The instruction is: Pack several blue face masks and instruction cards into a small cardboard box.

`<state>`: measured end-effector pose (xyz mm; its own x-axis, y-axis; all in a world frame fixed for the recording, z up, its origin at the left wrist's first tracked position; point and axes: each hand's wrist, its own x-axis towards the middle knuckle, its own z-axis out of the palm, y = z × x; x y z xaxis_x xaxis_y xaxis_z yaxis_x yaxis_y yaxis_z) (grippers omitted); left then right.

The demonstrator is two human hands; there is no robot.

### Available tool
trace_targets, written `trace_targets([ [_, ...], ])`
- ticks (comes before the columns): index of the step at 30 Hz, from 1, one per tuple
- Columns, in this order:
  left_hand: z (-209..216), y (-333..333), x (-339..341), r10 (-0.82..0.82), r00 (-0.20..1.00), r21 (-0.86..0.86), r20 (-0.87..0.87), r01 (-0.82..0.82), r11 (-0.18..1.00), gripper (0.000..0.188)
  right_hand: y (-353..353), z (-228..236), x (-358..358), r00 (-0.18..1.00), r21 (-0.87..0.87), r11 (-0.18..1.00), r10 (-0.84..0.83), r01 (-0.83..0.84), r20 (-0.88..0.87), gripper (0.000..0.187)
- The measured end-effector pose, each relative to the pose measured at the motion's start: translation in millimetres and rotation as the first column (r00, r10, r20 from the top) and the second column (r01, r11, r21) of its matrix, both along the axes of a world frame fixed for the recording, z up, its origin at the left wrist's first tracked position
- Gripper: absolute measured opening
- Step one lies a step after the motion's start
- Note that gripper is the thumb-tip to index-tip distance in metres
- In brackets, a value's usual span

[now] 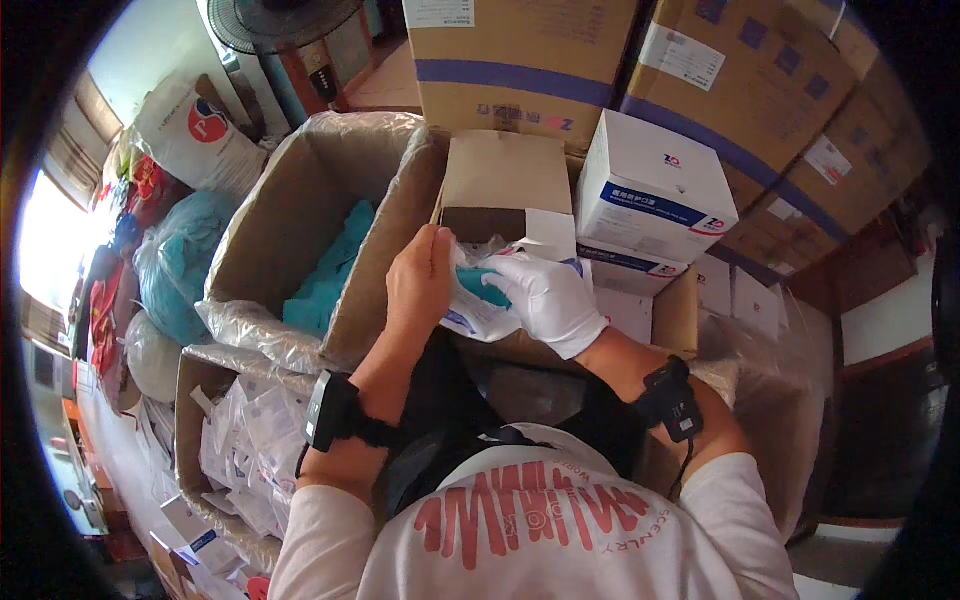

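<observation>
My bare left hand (420,277) is closed at the left edge of a white and clear plastic pouch (482,318) with blue print. My right hand (545,298), in a white glove, has its fingers curled onto a teal folded bundle (483,287) at the mouth of the pouch. Part of the bundle is hidden by the pouch and the gloved fingers. Just beyond both hands stands a small cardboard box (508,172) with its flap raised. To the left, a large plastic-lined carton (268,190) holds more teal items (332,275).
Below it, another lined carton (190,425) holds several white pouches (265,425). White and blue boxes (655,170) are stacked at the right. Tall brown cartons (520,60) stand behind. A fan (280,20) and filled bags (190,245) are at the far left.
</observation>
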<state>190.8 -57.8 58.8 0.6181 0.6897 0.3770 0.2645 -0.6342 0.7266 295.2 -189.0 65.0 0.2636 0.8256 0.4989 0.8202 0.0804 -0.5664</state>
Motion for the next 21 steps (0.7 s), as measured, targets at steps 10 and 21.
trace_targets([
  [10,-21,-6,13,0.001,0.992,-0.296,0.123,0.036,0.954,0.033,1,-12,-12,0.944,0.274,0.947,-0.077,0.170,-0.320,0.012],
  [21,-29,0,-13,0.081,0.985,-0.136,0.152,-0.061,0.989,0.027,-14,31,35,0.411,0.350,0.846,0.174,0.403,-0.895,0.034],
])
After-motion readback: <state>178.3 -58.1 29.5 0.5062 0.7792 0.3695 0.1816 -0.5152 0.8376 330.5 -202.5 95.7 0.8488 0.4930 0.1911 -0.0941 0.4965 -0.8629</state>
